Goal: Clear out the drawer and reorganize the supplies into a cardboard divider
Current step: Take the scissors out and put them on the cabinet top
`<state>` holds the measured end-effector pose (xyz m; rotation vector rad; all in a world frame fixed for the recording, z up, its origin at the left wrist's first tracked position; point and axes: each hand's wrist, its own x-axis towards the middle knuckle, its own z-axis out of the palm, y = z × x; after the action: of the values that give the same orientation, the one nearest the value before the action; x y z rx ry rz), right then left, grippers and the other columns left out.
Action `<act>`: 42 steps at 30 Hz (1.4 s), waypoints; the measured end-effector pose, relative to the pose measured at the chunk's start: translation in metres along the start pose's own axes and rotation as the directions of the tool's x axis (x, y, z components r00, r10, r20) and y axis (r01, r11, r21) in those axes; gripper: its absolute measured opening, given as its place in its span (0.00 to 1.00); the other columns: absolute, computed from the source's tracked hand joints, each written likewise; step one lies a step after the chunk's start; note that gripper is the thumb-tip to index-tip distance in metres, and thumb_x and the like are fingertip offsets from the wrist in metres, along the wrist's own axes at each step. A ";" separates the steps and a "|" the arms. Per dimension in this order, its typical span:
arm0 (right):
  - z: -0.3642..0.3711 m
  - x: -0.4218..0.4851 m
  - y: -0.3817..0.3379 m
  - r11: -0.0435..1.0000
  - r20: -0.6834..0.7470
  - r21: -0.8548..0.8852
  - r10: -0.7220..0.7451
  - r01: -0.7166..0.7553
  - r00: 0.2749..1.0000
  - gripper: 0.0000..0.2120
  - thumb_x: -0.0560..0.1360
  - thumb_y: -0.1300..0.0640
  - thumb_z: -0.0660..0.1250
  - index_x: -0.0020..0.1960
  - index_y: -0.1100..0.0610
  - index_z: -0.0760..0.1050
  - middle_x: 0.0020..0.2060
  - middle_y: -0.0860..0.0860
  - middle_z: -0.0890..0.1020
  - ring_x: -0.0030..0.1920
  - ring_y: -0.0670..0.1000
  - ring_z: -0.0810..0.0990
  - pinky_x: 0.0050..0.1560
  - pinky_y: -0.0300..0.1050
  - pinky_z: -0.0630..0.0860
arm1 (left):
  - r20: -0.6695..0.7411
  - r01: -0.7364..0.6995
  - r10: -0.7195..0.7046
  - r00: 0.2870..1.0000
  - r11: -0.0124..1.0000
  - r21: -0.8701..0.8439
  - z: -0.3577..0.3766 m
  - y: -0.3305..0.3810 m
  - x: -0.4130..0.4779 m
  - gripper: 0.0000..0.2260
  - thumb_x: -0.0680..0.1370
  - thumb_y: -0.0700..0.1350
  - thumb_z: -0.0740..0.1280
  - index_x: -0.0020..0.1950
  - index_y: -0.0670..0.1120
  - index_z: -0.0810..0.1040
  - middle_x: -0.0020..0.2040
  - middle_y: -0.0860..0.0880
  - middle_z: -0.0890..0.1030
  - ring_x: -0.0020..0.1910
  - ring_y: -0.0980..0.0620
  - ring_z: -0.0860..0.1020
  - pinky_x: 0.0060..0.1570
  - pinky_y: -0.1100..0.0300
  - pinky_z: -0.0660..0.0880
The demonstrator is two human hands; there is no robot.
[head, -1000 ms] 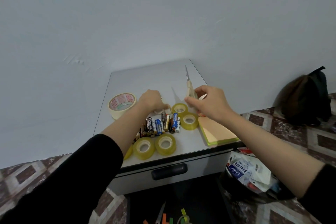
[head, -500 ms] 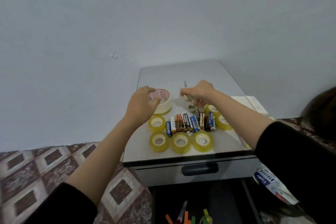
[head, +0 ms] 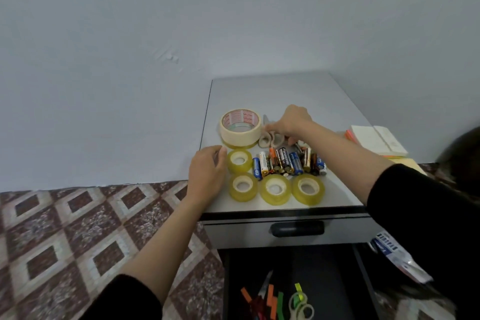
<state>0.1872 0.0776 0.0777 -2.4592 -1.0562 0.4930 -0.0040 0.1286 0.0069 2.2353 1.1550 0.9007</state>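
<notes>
The right hand (head: 293,122) held the scissors (head: 270,139) by the big tape (head: 240,129) on the cabinet top (head: 285,93); the left hand (head: 207,171) lay loose. Best to lay them flat, blades pointing away.

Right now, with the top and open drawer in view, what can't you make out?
Head view only:
Scissors: blades mostly hidden behind the big tape roll and the right hand; whether the hand grips them is unclear.
Batteries: some partly hidden by the right forearm.
Drawer contents: cut off by the bottom edge.
Packet: part covered by the right sleeve, print blurred.
Cardboard divider: not in view.
</notes>
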 end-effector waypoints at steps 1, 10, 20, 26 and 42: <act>0.001 0.000 0.002 1.000 -0.022 0.014 0.003 -0.002 1.000 0.21 0.74 0.44 0.67 0.33 0.59 0.69 0.23 0.51 0.76 0.22 0.47 0.74 0.24 0.38 0.70 | 0.006 -0.004 0.003 1.000 1.000 0.009 0.001 -0.002 0.000 0.13 0.81 0.45 0.58 0.46 0.39 0.79 0.44 0.45 0.80 0.43 0.48 0.74 0.40 0.61 0.62; -0.023 -0.033 0.020 0.980 -0.223 0.188 -0.020 0.064 0.974 0.10 0.75 0.63 0.61 0.43 0.70 0.77 0.23 0.56 0.79 0.34 0.57 0.79 0.51 0.53 0.79 | 0.018 0.008 -0.009 1.000 0.999 0.046 -0.003 0.000 -0.014 0.14 0.81 0.44 0.58 0.52 0.38 0.79 0.50 0.41 0.81 0.49 0.45 0.75 0.45 0.59 0.65; 0.013 -0.163 0.056 0.824 -0.223 0.472 -0.234 0.314 0.946 0.09 0.75 0.64 0.65 0.36 0.59 0.74 0.25 0.50 0.73 0.24 0.43 0.72 0.27 0.32 0.68 | -0.006 -0.066 0.066 0.998 0.997 0.027 -0.014 -0.001 -0.096 0.13 0.80 0.43 0.59 0.60 0.40 0.76 0.57 0.44 0.79 0.58 0.45 0.74 0.56 0.60 0.66; 0.070 -0.204 0.101 0.824 -0.110 0.525 -0.185 0.215 0.977 0.15 0.75 0.64 0.66 0.31 0.53 0.72 0.26 0.51 0.73 0.21 0.40 0.71 0.24 0.30 0.66 | -0.056 -0.158 0.159 0.986 0.987 0.018 -0.022 -0.001 -0.158 0.12 0.78 0.39 0.63 0.61 0.38 0.76 0.61 0.43 0.76 0.63 0.46 0.72 0.63 0.63 0.62; 0.213 -0.211 0.222 0.998 0.308 -0.035 0.054 -0.045 0.950 0.09 0.74 0.60 0.65 0.52 0.56 0.80 0.49 0.55 0.82 0.51 0.55 0.81 0.51 0.49 0.78 | 0.606 0.205 -0.326 0.726 0.943 0.262 0.092 -0.079 -0.248 0.09 0.77 0.40 0.64 0.55 0.41 0.80 0.51 0.43 0.82 0.48 0.48 0.80 0.44 0.64 0.71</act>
<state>0.0823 -0.1688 -0.1822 -2.4908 -1.1261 0.9097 -0.0857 -0.0458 -0.1913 2.1530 1.1885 -0.1185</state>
